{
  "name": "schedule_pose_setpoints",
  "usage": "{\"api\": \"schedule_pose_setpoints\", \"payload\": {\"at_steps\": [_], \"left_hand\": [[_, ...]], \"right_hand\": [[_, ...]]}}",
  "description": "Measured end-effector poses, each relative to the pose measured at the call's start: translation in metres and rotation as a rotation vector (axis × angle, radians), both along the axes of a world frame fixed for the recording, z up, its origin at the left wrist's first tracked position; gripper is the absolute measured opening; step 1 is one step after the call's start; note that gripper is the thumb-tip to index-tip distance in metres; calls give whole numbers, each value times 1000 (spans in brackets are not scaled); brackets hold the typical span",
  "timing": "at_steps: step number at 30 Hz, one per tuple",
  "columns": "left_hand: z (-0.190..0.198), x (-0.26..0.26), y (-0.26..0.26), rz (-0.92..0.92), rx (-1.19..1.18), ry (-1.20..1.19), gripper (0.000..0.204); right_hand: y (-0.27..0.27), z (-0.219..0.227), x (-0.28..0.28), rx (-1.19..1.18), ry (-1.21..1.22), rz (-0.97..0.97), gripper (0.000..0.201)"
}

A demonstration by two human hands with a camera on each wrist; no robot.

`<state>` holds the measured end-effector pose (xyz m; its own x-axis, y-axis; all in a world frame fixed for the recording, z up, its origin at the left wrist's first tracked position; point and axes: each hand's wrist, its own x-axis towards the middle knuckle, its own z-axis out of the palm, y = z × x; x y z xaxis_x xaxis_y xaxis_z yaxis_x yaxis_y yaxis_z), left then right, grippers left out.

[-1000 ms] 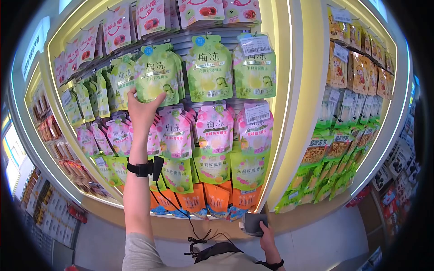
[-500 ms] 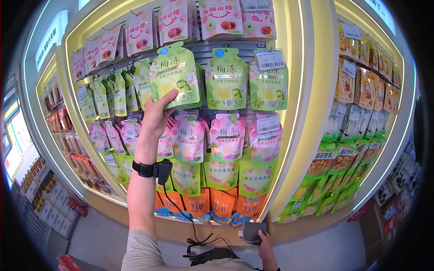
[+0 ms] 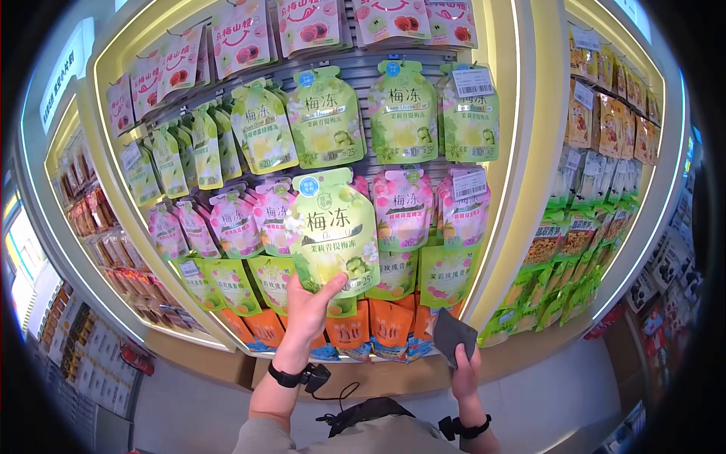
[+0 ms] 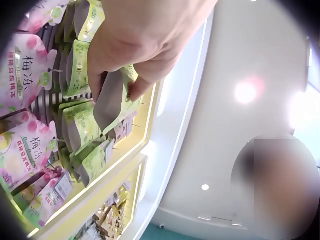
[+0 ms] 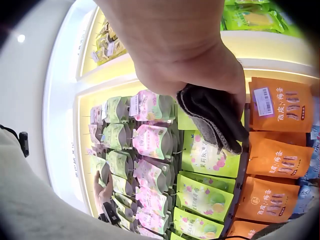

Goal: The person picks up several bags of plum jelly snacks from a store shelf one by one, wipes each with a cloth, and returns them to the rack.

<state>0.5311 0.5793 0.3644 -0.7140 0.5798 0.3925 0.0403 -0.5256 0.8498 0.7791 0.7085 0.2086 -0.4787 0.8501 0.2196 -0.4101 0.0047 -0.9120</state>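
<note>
My left hand (image 3: 308,314) pinches the lower edge of a light green pouch of plum jelly (image 3: 333,234), thumb across its front. The pouch is upright before the rack, overlapping the hanging pink pouches (image 3: 401,212) in the head view. In the left wrist view, its grey back (image 4: 109,102) shows between thumb and fingers. Lower right, my right hand (image 3: 467,369) grips a folded dark grey cloth (image 3: 454,337). The right wrist view shows the cloth's stitched edge (image 5: 212,122) sticking out from under the hand; most fingers are hidden there.
More green pouches (image 3: 404,113) hang on hooks in the row above. Pink-and-white bags (image 3: 306,26) hang at the top, orange bags (image 3: 389,325) near the bottom. A yellow lit divider (image 3: 522,151) separates this rack from another with snack bags (image 3: 548,238) on the right.
My left hand has taken the green pouch off the hanging row and drawn it down and toward me. My right hand, still holding the cloth, has risen slightly.
</note>
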Motion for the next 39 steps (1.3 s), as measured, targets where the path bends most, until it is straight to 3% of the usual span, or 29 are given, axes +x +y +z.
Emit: {"api": "schedule_pose_setpoints", "payload": {"at_steps": [2, 4, 5, 6, 8, 9, 13, 15, 18, 21, 22, 23, 28, 31, 34, 38, 39], "left_hand": [[-32, 11, -12, 3, -42, 78, 42], [-49, 23, -22, -1, -110, 89, 44], [-58, 31, -33, 0, -171, 119, 46], [-64, 36, -44, -20, -205, 92, 46], [-68, 38, -64, 120, -220, 278, 52], [-71, 30, -76, 208, -244, 368, 58], [-80, -1, -120, 267, -145, 236, 57], [-89, -8, -143, 316, -224, 250, 59], [-95, -11, -152, 209, -271, 225, 58], [-114, -18, -160, 241, -273, 324, 56], [-118, -21, -165, 282, -261, 347, 56], [-118, -28, -174, 170, -289, 337, 59], [-128, -38, -183, 222, -205, 190, 59], [-124, -32, -179, 100, -252, 49, 58], [-125, -21, -173, 30, -355, 116, 56], [-136, -22, -171, 102, -336, 323, 53], [-140, -26, -176, 43, -421, 254, 54]], "right_hand": [[-27, 70, -28, 362, 76, -44, 42], [-33, 101, -56, 985, -119, -280, 56], [-47, 129, -69, 1164, -237, -308, 62], [-59, 139, -89, 1238, -318, -289, 64], [-89, 144, -118, 1338, -463, -111, 68], [-103, 136, -126, 1342, -437, -77, 66], [-133, 78, -135, 1394, -370, 88, 64], [-141, 79, -146, 1323, -356, 55, 61], [-160, 100, -166, 1214, -406, -39, 60], [-183, 116, -191, 1348, -366, -28, 55], [-189, 112, -192, 1349, -368, -24, 55], [-195, 104, -193, 1359, -359, 10, 55], [-188, 56, -177, 1514, -379, 24, 47], [-173, 70, -180, 1343, -439, 3, 51], [-164, 87, -192, 1242, -451, -98, 58], [-185, 88, -196, 1305, -321, 42, 54], [-186, 80, -192, 1317, -282, 83, 53]]}}
